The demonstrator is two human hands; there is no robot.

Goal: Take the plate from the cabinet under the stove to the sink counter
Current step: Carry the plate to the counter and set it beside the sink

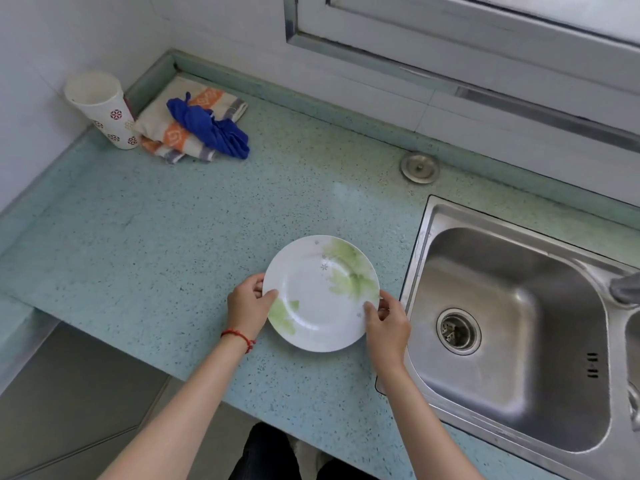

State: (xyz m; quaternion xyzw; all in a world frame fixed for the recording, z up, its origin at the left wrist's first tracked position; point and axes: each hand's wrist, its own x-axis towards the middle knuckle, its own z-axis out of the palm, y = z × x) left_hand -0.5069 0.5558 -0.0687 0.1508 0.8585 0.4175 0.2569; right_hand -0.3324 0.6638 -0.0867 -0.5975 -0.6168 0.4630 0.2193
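A white plate [320, 296] with pale green leaf prints is over the speckled teal sink counter [156, 244], just left of the steel sink [512, 341]. My left hand [247, 306] grips its left rim, thumb on top. My right hand [386, 323] grips the right rim the same way. I cannot tell whether the plate rests on the counter or hovers just above it.
A white patterned cup [104, 109] stands in the far left corner beside folded cloths [187, 129] with a blue rag [211, 128] on top. A round metal cap [420, 167] sits behind the sink. The faucet [623, 289] shows at the right edge. Floor lies below left.
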